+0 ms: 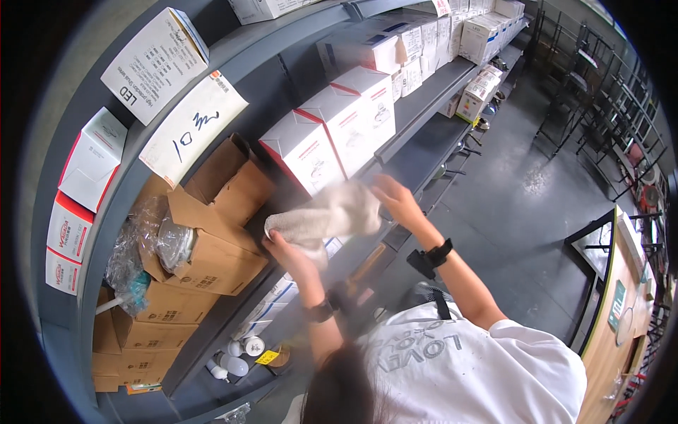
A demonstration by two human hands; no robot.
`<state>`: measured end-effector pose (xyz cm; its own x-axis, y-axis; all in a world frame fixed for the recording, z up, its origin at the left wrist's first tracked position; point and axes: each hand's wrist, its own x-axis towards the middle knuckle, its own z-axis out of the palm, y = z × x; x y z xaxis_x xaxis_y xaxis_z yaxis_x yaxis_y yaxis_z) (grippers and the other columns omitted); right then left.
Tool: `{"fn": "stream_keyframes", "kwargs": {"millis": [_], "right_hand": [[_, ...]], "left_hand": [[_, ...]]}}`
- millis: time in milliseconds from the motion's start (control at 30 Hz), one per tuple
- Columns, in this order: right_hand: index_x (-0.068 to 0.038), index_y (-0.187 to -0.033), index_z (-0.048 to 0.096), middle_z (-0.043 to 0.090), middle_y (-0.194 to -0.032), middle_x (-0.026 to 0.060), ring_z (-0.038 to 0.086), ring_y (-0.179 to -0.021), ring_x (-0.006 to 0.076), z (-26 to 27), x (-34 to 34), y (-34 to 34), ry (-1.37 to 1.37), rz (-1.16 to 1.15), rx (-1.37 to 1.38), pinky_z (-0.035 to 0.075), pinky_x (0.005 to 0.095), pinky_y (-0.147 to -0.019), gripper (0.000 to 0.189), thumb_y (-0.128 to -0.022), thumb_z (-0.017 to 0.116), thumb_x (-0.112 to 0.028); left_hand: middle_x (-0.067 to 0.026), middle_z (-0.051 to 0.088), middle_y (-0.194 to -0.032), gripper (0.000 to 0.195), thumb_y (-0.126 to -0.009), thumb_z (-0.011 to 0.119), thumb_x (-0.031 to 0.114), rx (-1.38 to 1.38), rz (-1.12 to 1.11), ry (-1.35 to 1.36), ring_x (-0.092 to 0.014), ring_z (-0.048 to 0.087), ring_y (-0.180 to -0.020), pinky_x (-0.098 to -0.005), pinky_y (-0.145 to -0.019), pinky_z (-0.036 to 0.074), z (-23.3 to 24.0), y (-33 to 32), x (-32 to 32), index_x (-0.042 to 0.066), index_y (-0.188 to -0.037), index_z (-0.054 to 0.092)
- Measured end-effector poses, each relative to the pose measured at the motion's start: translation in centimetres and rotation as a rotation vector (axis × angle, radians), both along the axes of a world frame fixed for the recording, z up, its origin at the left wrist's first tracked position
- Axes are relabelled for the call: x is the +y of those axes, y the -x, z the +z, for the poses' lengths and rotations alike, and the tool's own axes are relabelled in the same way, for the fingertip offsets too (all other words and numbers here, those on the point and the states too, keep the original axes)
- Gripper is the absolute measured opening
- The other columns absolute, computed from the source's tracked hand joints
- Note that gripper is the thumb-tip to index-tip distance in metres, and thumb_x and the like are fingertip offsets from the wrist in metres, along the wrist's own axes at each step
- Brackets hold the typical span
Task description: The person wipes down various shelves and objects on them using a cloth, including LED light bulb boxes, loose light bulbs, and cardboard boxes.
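Note:
A pale beige cloth (339, 209) stretches between my two hands in front of the shelving. My left hand (294, 259) grips its lower left end, the thumb on top of the fabric. At the cloth's upper right edge, my right hand (394, 196) pinches it; motion blurs the fingertips and that edge. Just beyond the cloth, white boxes with red edges (328, 138) stand on the grey metal shelf (434, 90). Left of my left hand is an open cardboard box (228, 259) holding a plastic-wrapped item (175, 241).
More cardboard boxes (159, 331) are stacked below. A handwritten sign (193, 127) hangs on the shelf edge, beside an LED lamp box (159, 63). Light bulbs (233, 364) lie on the lower shelf. A wooden-topped table (609, 339) stands at right, with black metal racks (577, 90) farther back.

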<state>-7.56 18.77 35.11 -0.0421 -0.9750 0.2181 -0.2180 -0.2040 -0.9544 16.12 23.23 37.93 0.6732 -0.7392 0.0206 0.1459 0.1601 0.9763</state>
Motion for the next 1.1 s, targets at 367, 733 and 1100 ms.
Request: {"fn": "stream_keyframes", "kwargs": {"millis": [367, 733, 1100], "right_hand": [[0.0, -0.148, 0.024, 0.04, -0.145, 0.0216, 0.037, -0.136, 0.0256, -0.6, -18.3, 13.0, 0.131, 0.034, 0.036, 0.04, 0.0348, -0.104, 0.09, -0.082, 0.077, -0.032], [0.006, -0.142, 0.023, 0.063, -0.105, 0.0304, 0.062, -0.096, 0.0444, 2.4, -23.3, 11.0, 0.194, 0.371, 0.549, 0.05, 0.0452, -0.084, 0.108, -0.066, 0.084, -0.038], [0.017, -0.127, 0.036, 0.064, -0.093, 0.0318, 0.065, -0.088, 0.0428, 0.0, -30.2, 3.9, 0.141, 0.216, 0.453, 0.053, 0.043, -0.078, 0.097, -0.07, 0.08, -0.048]], "left_hand": [[-0.0186, 0.054, -0.125, 0.081, -0.075, 0.079, 0.037, -0.637, -0.31, -0.282, -0.027, 0.054, -0.113, -0.0343, -0.095, 0.042, 0.9, -0.7, -5.2, 0.002, -0.137, 0.041], [-0.0148, 0.059, -0.123, 0.085, -0.072, 0.085, 0.022, -0.515, -0.244, -0.216, -0.022, 0.057, -0.11, -0.0325, -0.095, 0.044, -1.8, 4.8, -10.7, -0.004, -0.135, 0.035], [-0.0112, 0.064, -0.111, 0.052, -0.079, 0.078, 0.015, -0.383, -0.171, -0.09, -0.019, 0.059, -0.099, -0.0306, -0.086, 0.047, -1.7, 1.7, -18.7, -0.006, -0.121, 0.055]]}}
